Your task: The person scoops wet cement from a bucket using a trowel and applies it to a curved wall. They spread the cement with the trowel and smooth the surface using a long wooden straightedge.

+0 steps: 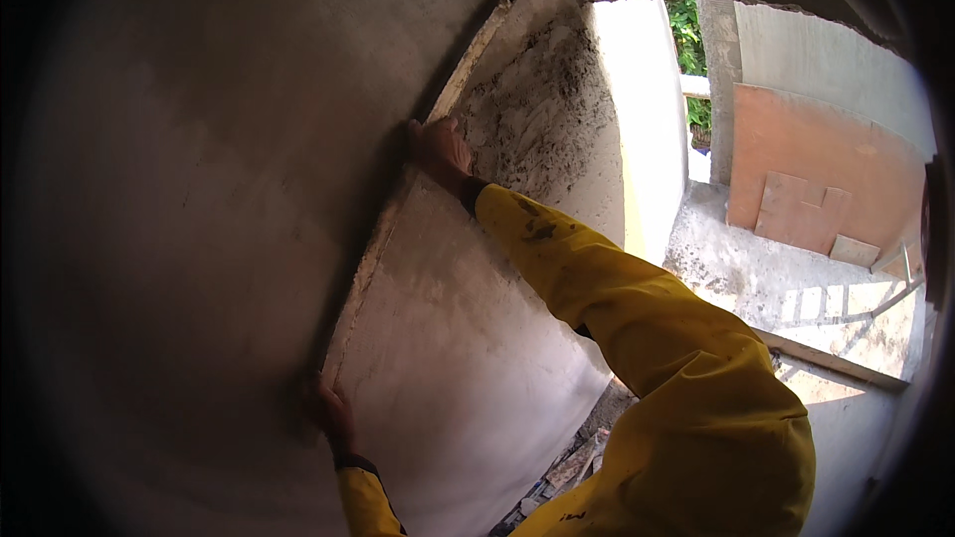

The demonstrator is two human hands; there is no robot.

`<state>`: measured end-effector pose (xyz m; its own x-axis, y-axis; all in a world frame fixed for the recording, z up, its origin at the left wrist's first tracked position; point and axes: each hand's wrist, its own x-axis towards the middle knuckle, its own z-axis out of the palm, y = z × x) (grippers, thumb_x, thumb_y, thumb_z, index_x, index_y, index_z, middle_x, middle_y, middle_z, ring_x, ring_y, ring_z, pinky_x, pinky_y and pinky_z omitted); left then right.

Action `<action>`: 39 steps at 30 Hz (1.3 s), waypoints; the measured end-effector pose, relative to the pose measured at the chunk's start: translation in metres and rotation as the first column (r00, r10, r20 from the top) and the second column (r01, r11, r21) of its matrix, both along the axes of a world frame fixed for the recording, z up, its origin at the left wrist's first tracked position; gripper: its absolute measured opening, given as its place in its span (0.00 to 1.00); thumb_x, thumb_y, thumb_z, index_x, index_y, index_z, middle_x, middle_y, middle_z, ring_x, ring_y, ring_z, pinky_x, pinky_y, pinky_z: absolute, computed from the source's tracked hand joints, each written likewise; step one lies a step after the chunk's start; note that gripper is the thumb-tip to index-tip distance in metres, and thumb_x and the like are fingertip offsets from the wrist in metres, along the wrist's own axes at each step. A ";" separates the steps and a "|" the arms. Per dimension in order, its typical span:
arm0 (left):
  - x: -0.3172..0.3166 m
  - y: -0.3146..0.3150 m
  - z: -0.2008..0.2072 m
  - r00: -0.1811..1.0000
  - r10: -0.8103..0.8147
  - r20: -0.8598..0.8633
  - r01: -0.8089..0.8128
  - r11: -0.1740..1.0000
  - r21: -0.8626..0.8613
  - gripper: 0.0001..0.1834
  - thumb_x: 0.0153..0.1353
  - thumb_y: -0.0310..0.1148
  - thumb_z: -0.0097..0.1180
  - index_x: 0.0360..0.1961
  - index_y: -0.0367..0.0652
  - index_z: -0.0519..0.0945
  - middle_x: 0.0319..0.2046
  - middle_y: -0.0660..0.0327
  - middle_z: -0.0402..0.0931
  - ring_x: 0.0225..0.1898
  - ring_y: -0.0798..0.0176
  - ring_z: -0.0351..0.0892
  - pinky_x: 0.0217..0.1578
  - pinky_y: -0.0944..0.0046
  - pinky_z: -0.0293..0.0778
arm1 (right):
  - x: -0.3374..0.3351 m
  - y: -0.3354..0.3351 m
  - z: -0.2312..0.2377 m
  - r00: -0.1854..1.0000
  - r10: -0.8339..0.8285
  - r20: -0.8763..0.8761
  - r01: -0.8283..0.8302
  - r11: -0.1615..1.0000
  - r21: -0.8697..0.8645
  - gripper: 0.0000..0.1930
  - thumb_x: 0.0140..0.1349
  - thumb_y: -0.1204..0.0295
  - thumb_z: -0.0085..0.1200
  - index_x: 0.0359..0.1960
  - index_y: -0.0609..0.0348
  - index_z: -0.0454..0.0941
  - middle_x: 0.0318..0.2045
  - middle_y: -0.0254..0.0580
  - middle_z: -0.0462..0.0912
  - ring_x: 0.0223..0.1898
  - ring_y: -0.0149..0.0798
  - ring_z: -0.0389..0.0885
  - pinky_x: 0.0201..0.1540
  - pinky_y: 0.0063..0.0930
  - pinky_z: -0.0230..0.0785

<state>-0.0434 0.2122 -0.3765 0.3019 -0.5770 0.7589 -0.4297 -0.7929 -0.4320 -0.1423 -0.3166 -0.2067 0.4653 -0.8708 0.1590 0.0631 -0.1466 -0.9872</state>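
Gripping the long bar (372, 255) against the wall (209, 209), the right hand (441, 146) curls closed higher up and the left hand (331, 411) lower down, 2 spread holds suiting its probable stiffness.

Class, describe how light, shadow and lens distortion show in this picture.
Head view: the wall strip by the opening glares almost white; head view: dark shadow lines the left side of the long bar, which looks bowed, perhaps from fisheye distortion; head view: the left hand sits in dim light, its fingers hard to make out.
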 end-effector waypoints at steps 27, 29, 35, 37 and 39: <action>0.020 -0.115 -0.062 0.997 0.037 0.063 -0.023 0.980 -0.199 0.26 0.65 0.38 0.59 0.56 0.28 0.71 0.56 0.34 0.71 0.59 0.32 0.73 0.62 0.40 0.69 | -0.002 -0.112 -0.004 0.957 -0.128 0.261 0.185 0.961 -0.204 0.43 0.72 0.52 0.52 0.71 0.78 0.48 0.41 0.65 0.84 0.37 0.60 0.87 0.40 0.52 0.76; 0.029 -0.136 -0.057 0.950 0.277 -0.147 -0.292 0.952 -0.096 0.27 0.65 0.39 0.58 0.57 0.28 0.70 0.55 0.35 0.71 0.58 0.32 0.73 0.61 0.40 0.69 | -0.016 -0.138 0.022 0.940 -0.194 0.281 0.269 0.927 -0.262 0.46 0.72 0.55 0.51 0.77 0.70 0.38 0.42 0.64 0.84 0.35 0.57 0.86 0.39 0.53 0.74; 0.016 -0.154 -0.055 0.981 -0.023 -0.195 -0.004 0.991 -0.135 0.31 0.65 0.43 0.57 0.60 0.29 0.70 0.55 0.35 0.73 0.57 0.31 0.73 0.60 0.40 0.71 | -0.017 -0.174 -0.012 0.977 -0.175 0.124 0.201 0.948 -0.247 0.47 0.71 0.58 0.49 0.81 0.51 0.30 0.34 0.56 0.86 0.31 0.55 0.86 0.34 0.51 0.72; 0.011 -0.149 -0.066 0.997 -0.005 -0.075 0.000 0.998 -0.066 0.32 0.64 0.44 0.57 0.61 0.29 0.70 0.55 0.36 0.74 0.57 0.31 0.74 0.61 0.39 0.70 | -0.009 -0.166 -0.046 0.972 -0.205 0.114 0.226 0.949 -0.219 0.46 0.71 0.59 0.49 0.81 0.50 0.30 0.32 0.54 0.86 0.30 0.55 0.86 0.34 0.51 0.72; 0.007 -0.133 -0.083 0.990 0.100 0.096 -0.100 0.995 -0.007 0.33 0.63 0.43 0.57 0.62 0.29 0.72 0.55 0.37 0.75 0.58 0.32 0.74 0.61 0.38 0.69 | -0.010 -0.158 -0.072 0.976 -0.202 0.079 0.212 0.962 -0.171 0.47 0.71 0.59 0.49 0.81 0.49 0.29 0.32 0.55 0.87 0.30 0.55 0.87 0.35 0.50 0.72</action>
<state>-0.0362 0.0788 -0.4592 0.2831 -0.5460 0.7885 -0.3049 -0.8307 -0.4658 -0.1520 -0.4743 -0.2785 0.2627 -0.9025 0.3414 0.0714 -0.3346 -0.9396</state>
